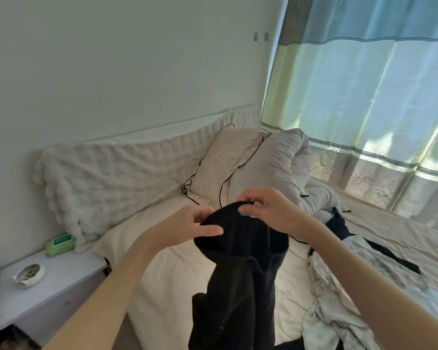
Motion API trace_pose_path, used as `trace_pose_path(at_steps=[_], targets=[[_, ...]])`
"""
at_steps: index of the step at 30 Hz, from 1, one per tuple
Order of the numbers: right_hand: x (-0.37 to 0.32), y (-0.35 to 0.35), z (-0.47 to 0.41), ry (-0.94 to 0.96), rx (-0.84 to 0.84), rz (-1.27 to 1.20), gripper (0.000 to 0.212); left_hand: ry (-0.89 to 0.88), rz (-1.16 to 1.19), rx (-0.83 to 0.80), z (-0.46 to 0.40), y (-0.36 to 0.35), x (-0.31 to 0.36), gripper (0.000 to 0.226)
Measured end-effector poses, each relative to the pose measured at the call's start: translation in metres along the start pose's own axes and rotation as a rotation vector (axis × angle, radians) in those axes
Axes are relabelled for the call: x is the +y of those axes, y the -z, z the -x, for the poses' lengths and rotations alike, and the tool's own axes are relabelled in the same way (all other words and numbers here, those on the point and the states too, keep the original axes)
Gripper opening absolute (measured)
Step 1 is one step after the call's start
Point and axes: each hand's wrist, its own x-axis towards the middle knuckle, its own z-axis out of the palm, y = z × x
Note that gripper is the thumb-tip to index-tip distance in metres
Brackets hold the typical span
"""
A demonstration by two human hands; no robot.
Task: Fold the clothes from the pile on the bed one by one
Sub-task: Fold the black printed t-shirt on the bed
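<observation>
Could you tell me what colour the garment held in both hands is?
Black garment, with a small blue tag; head view.

Two hands held a black garment up over the bed.

At centre frame the left hand (pixel 187 227) and right hand (pixel 271 210) pinched the top edge of the black garment (pixel 240 269), which hung down to the bottom edge. The cream bed (pixel 172 269) lay behind it, a pile of clothes (pixel 339 286) at lower right, a pillow (pixel 228 160) above, a bedside table (pixel 61 286) at lower left.
</observation>
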Motion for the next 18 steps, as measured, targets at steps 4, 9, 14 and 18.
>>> trace_pose_path(at_steps=[4,9,14,18], targets=[[0.007,0.004,0.002,-0.028,-0.006,0.072,0.013,-0.071,-0.208,0.239,-0.007,0.005,0.01,0.012],[0.031,-0.002,0.007,-0.018,-0.022,0.242,0.013,-0.113,-0.306,0.517,-0.01,0.017,0.032,0.021],[0.064,0.019,0.018,-0.197,0.272,0.157,0.014,-0.055,-0.394,0.663,-0.006,0.048,0.029,0.026],[0.07,0.036,0.028,-0.225,0.347,-0.042,0.022,-0.019,-0.358,0.554,-0.001,0.058,0.011,0.026]])
